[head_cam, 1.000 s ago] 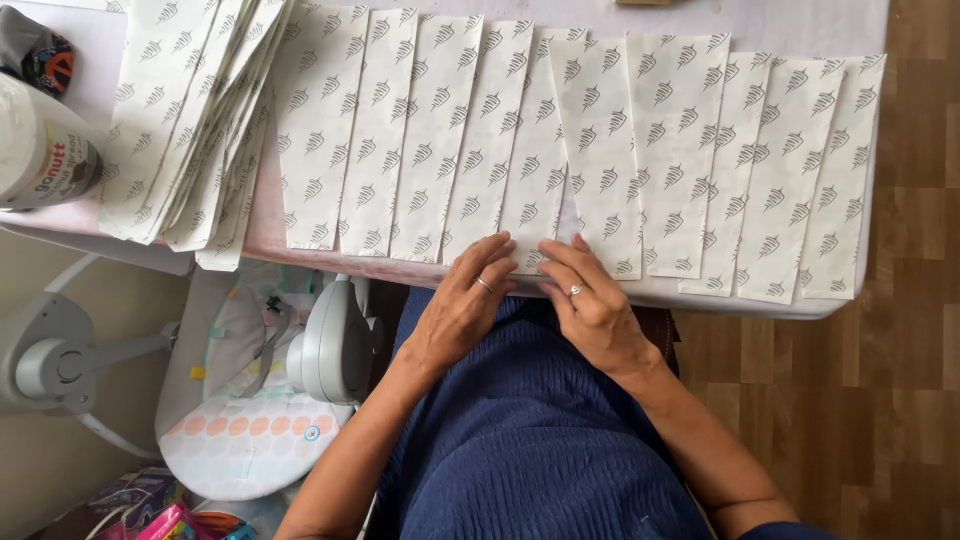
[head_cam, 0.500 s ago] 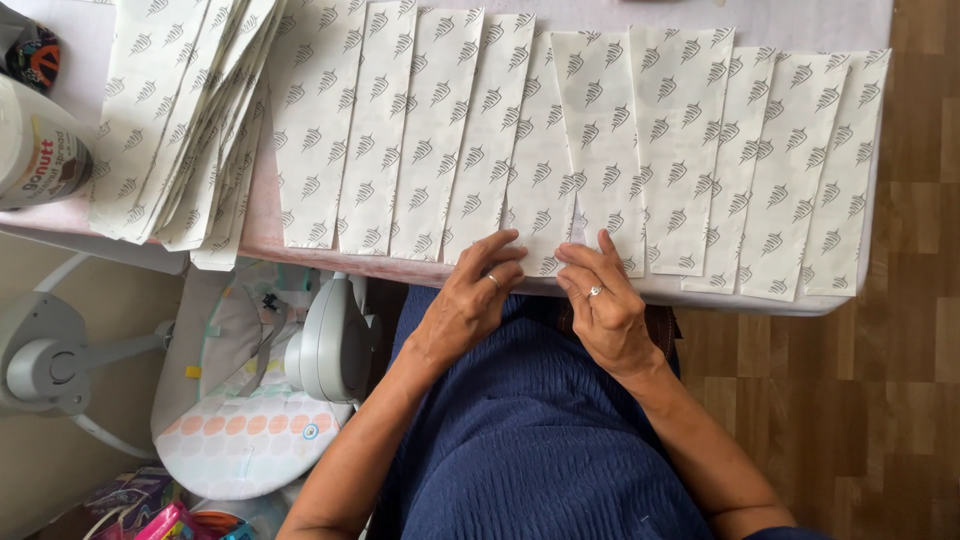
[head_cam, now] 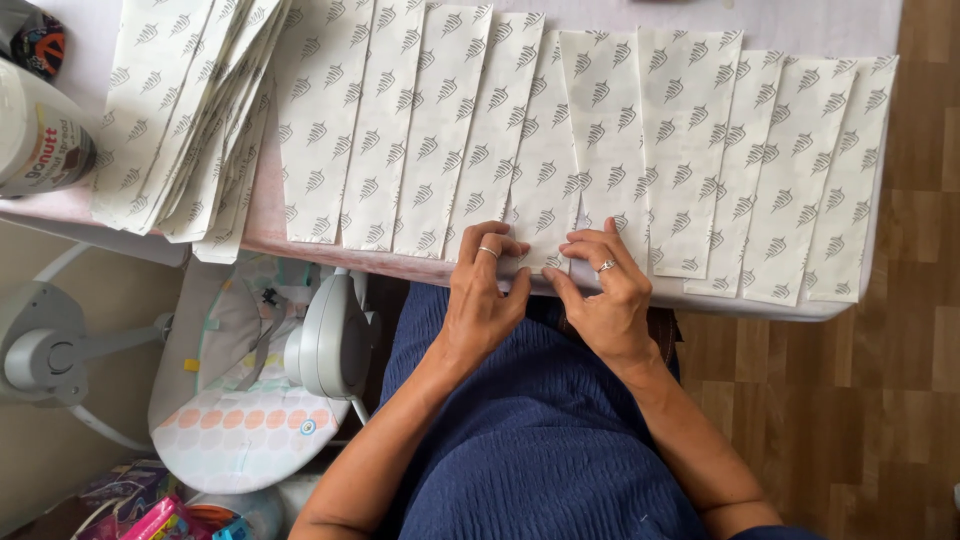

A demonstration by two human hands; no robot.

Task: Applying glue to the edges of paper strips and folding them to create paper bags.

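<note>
1. The near end of one paper strip (head_cam: 545, 215) is pinched at the table edge (head_cam: 700, 300) by the left hand (head_cam: 483, 300) and the right hand (head_cam: 603, 298), fingers curled narrow, presumably so it can be folded or pressed flat.
2. The strip is long, white, printed with grey leaf motifs, and overlapped among a row of like strips (head_cam: 690, 150); a loose stack (head_cam: 190, 120) is kept to the left.

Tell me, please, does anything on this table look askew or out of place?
Mostly tidy. The paper sheets lie in an overlapped row, but the stack at the left is fanned out crookedly, its lowest sheet overhanging the table edge.
</note>
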